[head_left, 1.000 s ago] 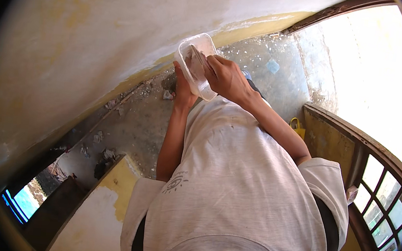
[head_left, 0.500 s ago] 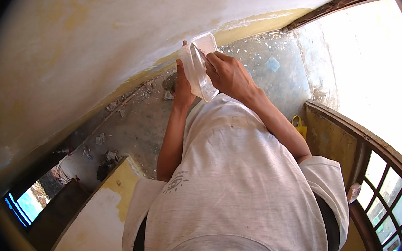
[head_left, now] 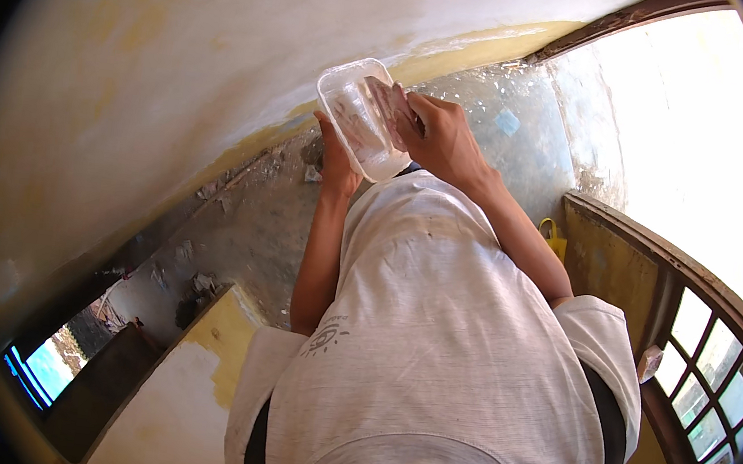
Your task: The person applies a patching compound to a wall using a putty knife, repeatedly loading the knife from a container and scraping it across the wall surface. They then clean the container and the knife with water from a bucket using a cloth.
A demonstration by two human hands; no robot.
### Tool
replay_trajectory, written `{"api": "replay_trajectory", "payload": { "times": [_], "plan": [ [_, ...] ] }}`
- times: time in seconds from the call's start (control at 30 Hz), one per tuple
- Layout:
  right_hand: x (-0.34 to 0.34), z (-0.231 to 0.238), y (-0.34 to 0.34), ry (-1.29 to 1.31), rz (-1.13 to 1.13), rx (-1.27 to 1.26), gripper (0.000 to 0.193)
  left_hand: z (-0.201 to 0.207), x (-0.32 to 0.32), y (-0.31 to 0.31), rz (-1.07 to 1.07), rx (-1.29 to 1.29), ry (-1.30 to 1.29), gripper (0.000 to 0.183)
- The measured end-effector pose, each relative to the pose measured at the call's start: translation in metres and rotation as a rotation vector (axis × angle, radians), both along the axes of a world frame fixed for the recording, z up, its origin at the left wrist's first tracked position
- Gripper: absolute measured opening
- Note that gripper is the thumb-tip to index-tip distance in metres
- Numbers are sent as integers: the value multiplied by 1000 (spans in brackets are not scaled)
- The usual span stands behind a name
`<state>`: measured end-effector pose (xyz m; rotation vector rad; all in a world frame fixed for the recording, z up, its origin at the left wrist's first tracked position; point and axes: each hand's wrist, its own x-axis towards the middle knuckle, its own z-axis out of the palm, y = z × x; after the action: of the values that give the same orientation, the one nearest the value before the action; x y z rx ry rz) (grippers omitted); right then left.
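Note:
My left hand (head_left: 338, 158) grips a clear rectangular plastic tub (head_left: 353, 123) from its near left side, with the open top tilted toward me. Whitish smears cling to the tub's inner walls and bottom. In my right hand (head_left: 450, 142) is a flat, wide-bladed scraper (head_left: 388, 110) with a smeared, greyish-pink surface. Its blade is at the tub's opening, over the right part of the inside; I cannot tell whether it touches the wall. The scraper's handle is mostly hidden by my fingers.
A wall (head_left: 199, 60) with patchy white coating over yellow runs along the left. Debris and flakes lie on the grey floor (head_left: 495, 91) along its foot. At the right are a yellow bag (head_left: 553, 240), a low wood-topped partition (head_left: 610, 244) and a paned window (head_left: 717, 386).
The tub has turned so that its inside faces me more. My right hand has moved slightly right and drawn the scraper up, so its blade now shows.

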<state>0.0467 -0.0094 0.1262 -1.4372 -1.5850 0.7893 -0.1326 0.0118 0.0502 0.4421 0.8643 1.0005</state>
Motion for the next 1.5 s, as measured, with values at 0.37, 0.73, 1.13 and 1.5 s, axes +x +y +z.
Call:
{"api": "replay_trajectory", "payload": {
  "times": [0.37, 0.73, 1.13, 1.5],
  "plan": [
    [25, -12, 4, -21, -78, -103, 22, 6, -2, -2, -183, 59, 49, 83],
    [18, -22, 2, -12, -30, -206, 21, 22, 9, -2, -183, 54, 45, 81],
    [52, -12, -1, -48, -101, -194, 25, 12, 10, -2, -102, -12, 54, 85],
    [25, -31, -4, -51, -55, -186, 25, 19, 22, -10, -149, 50, 31, 83]
  ]
}}
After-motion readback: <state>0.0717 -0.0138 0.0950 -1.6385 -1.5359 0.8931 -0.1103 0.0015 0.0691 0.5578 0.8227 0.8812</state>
